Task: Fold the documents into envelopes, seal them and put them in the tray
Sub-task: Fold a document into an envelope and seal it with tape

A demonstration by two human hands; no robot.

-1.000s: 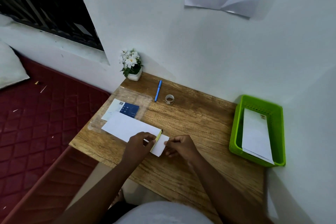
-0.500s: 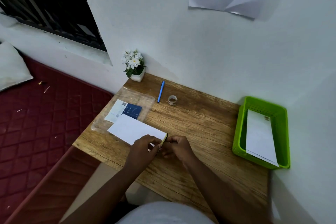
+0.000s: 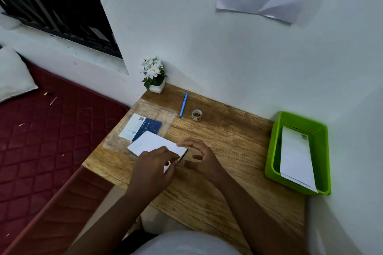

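A white envelope (image 3: 152,143) lies flat on the wooden table (image 3: 228,141), its right end under my hands. My left hand (image 3: 155,164) lies over that end, fingers curled, pinching the folded flap; a bit of white shows between thumb and fingers. The flap's dark and yellow strip edge (image 3: 183,156) shows between my two hands. My right hand (image 3: 200,157) hovers just right of the flap with loosely spread fingers, its index tip at the envelope's far edge, holding nothing. A green tray (image 3: 269,151) at the right table edge holds white envelopes (image 3: 296,157).
A clear plastic sleeve (image 3: 163,114) with a blue and white card (image 3: 143,126) lies behind the envelope. A blue pen (image 3: 183,104), a small tape roll (image 3: 196,114) and a flower pot (image 3: 154,76) stand near the wall. A red mattress (image 3: 51,130) lies left of the table.
The envelope's flap end, sticking out to the right a second ago, is now folded over. My right hand let go of it and opened its fingers. My left hand stayed on the envelope.
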